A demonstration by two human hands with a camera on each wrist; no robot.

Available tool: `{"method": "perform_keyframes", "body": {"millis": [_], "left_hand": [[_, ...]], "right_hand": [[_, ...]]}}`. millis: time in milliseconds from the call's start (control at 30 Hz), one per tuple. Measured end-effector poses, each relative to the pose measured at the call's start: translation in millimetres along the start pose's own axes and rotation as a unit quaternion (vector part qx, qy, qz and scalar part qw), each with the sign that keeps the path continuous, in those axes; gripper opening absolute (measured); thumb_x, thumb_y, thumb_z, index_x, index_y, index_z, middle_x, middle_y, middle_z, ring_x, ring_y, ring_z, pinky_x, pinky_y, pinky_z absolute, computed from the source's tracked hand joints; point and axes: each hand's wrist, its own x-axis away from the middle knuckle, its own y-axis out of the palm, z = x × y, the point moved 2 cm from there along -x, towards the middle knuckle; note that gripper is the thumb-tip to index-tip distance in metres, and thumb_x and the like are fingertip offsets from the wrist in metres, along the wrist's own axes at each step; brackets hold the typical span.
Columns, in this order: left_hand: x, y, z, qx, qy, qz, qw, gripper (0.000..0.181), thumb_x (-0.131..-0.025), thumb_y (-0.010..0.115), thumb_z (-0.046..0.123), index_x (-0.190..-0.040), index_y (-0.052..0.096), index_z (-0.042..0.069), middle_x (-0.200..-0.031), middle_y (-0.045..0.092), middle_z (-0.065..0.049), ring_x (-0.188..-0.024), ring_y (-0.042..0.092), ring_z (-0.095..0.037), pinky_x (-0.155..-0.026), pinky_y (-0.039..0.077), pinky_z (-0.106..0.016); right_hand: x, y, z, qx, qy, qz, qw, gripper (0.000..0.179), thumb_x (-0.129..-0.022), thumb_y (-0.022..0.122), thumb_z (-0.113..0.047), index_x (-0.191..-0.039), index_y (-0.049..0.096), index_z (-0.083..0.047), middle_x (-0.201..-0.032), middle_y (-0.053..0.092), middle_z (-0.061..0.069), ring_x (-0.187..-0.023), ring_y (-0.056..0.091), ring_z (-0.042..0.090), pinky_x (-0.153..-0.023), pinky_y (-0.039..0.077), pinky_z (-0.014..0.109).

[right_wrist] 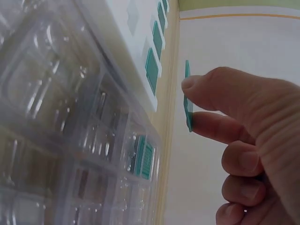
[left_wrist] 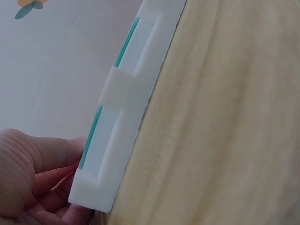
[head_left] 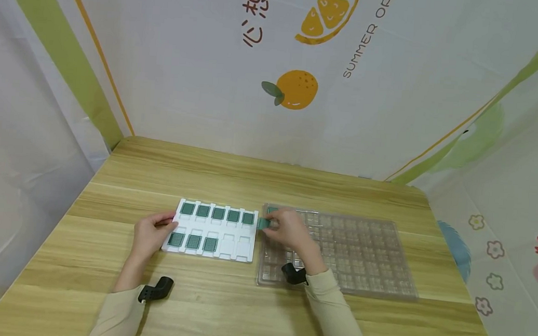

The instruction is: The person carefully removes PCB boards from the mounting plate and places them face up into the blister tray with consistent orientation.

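Note:
A white plastic tray [head_left: 220, 228] lies on the table, with green square chips in its pockets. Its far row is filled; in the near row the two right-hand pockets hold none. At its left edge my left hand [head_left: 151, 234] pinches the tray, thumb on top and fingers at the side in the left wrist view. My right hand [head_left: 291, 232] pinches a thin green chip [right_wrist: 188, 105] between thumb and index finger, raised above the trays. Beneath that hand is a clear plastic tray [head_left: 361, 253] with many compartments. Green chips [right_wrist: 146, 157] sit in its far left corner compartment.
The clear tray stands just right of the white one on the wood-grain table [head_left: 222, 305]. White printed curtains [head_left: 199, 90] hang behind and at both sides. A black wrist mount [head_left: 157, 289] is on each forearm.

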Motion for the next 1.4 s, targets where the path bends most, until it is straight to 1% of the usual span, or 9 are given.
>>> {"method": "perform_keyframes", "body": {"millis": [233,467,667,800,967,1033,1133,1233,1400], "left_hand": [[0.3,-0.5,0.9,0.001,-0.003,-0.001,1.0000,0.024,-0.081,0.066,-0.005,-0.104,0.066,-0.012,-0.095,0.066,-0.026,-0.070,0.050,0.010,-0.063,0.042,-0.005],[0.1,-0.5,1.3,0.002,-0.016,-0.005,0.9999,0.024,-0.082,0.066,-0.004,-0.106,0.066,-0.010,-0.096,0.066,-0.026,-0.070,0.050,0.009,-0.063,0.042,-0.005],[0.2,-0.4,1.5,0.001,-0.016,-0.004,0.9999,0.024,-0.082,0.066,-0.004,-0.105,0.066,-0.010,-0.096,0.066,-0.025,-0.070,0.050,0.010,-0.063,0.042,-0.005],[0.2,-0.4,1.3,-0.001,-0.012,-0.003,0.9999,0.024,-0.082,0.066,-0.004,-0.105,0.066,-0.011,-0.095,0.066,-0.025,-0.069,0.049,0.010,-0.062,0.042,-0.005],[0.0,-0.6,1.1,-0.009,-0.003,-0.003,0.9999,0.024,-0.081,0.066,-0.004,-0.105,0.066,-0.011,-0.093,0.066,-0.025,-0.069,0.049,0.010,-0.061,0.042,-0.005],[0.0,-0.7,1.0,-0.014,0.001,-0.004,0.9999,0.024,-0.081,0.066,-0.004,-0.104,0.066,-0.011,-0.093,0.066,-0.025,-0.069,0.049,0.010,-0.061,0.042,-0.005],[0.1,-0.8,1.1,-0.017,0.003,-0.003,0.9998,0.024,-0.081,0.066,-0.004,-0.104,0.067,-0.011,-0.093,0.066,-0.026,-0.069,0.049,0.010,-0.061,0.042,-0.005],[0.0,-0.9,1.2,-0.019,0.003,-0.003,0.9998,0.024,-0.081,0.067,-0.004,-0.104,0.067,-0.010,-0.093,0.066,-0.025,-0.069,0.049,0.010,-0.061,0.042,-0.005],[-0.3,-0.9,0.9,-0.016,0.003,-0.003,0.9999,0.024,-0.081,0.067,-0.004,-0.104,0.067,-0.010,-0.092,0.066,-0.025,-0.069,0.049,0.010,-0.061,0.042,-0.005]], "right_hand": [[-0.5,-4.6,6.3,-0.008,-0.002,0.004,1.0000,0.019,-0.076,0.077,-0.013,-0.091,0.072,-0.002,-0.075,0.066,0.005,-0.055,0.039,0.008,-0.050,0.033,0.020],[0.6,-7.9,14.4,-0.011,0.011,0.004,0.9999,0.019,-0.076,0.077,-0.013,-0.092,0.072,-0.002,-0.086,0.069,0.006,-0.061,0.045,0.011,-0.053,0.039,0.022],[3.0,-11.3,22.0,-0.014,0.035,-0.002,0.9993,0.019,-0.077,0.077,-0.014,-0.093,0.072,-0.003,-0.091,0.069,0.008,-0.072,0.056,0.018,-0.061,0.047,0.029],[3.1,-13.8,27.2,-0.026,0.050,-0.015,0.9983,0.021,-0.077,0.076,-0.012,-0.095,0.071,-0.002,-0.085,0.067,0.008,-0.065,0.051,0.017,-0.056,0.044,0.028],[3.8,-15.8,33.8,-0.019,0.050,-0.018,0.9984,0.022,-0.078,0.075,-0.012,-0.097,0.071,-0.002,-0.084,0.066,0.008,-0.068,0.054,0.019,-0.057,0.044,0.028],[4.2,-15.7,36.4,-0.010,0.043,-0.013,0.9990,0.020,-0.079,0.075,-0.013,-0.096,0.071,-0.003,-0.087,0.067,0.008,-0.072,0.057,0.020,-0.060,0.046,0.029],[4.4,-15.3,39.3,-0.007,0.034,-0.011,0.9993,0.020,-0.079,0.075,-0.013,-0.096,0.071,-0.002,-0.087,0.067,0.009,-0.071,0.057,0.022,-0.059,0.046,0.030],[4.5,-15.3,41.6,-0.010,0.040,-0.014,0.9990,0.021,-0.080,0.074,-0.013,-0.097,0.071,-0.001,-0.090,0.068,0.010,-0.073,0.058,0.022,-0.061,0.047,0.032],[3.9,-17.4,45.1,-0.012,0.051,-0.024,0.9983,0.023,-0.081,0.073,-0.013,-0.100,0.070,0.000,-0.095,0.068,0.012,-0.066,0.053,0.016,-0.059,0.045,0.030]]}}
